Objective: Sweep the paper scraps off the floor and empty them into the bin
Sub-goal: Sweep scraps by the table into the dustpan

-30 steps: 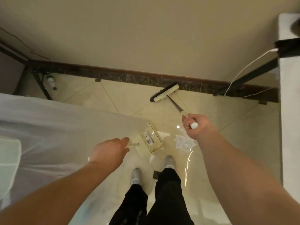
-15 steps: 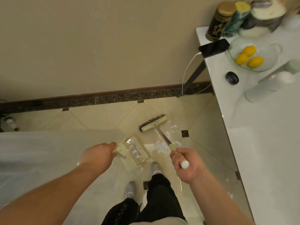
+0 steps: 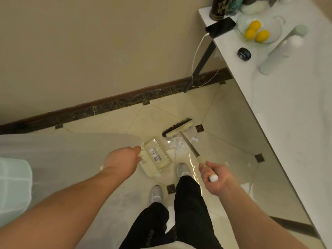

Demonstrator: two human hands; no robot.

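My right hand (image 3: 216, 177) grips the white end of a broom handle; the broom's cream head with dark bristles (image 3: 177, 129) rests on the tiled floor ahead of my feet. A pile of white paper scraps (image 3: 177, 145) lies just behind the broom head, beside the metal shaft. My left hand (image 3: 123, 159) holds the handle of a cream dustpan (image 3: 156, 158), which sits low to the left of the scraps with its mouth toward them. A few loose scraps (image 3: 195, 140) lie to the right of the shaft. No bin can be made out.
A white table (image 3: 280, 112) runs along the right with a phone (image 3: 220, 26) on a charging cable, a glass bowl of lemons (image 3: 256, 33) and bottles. A translucent plastic-covered surface (image 3: 59, 159) fills the left. A dark skirting board (image 3: 115, 103) borders the wall.
The view has swung right and down, bringing the table in. The broom head has come in over the scraps. The dustpan has stayed left of the pile, held by my left hand.
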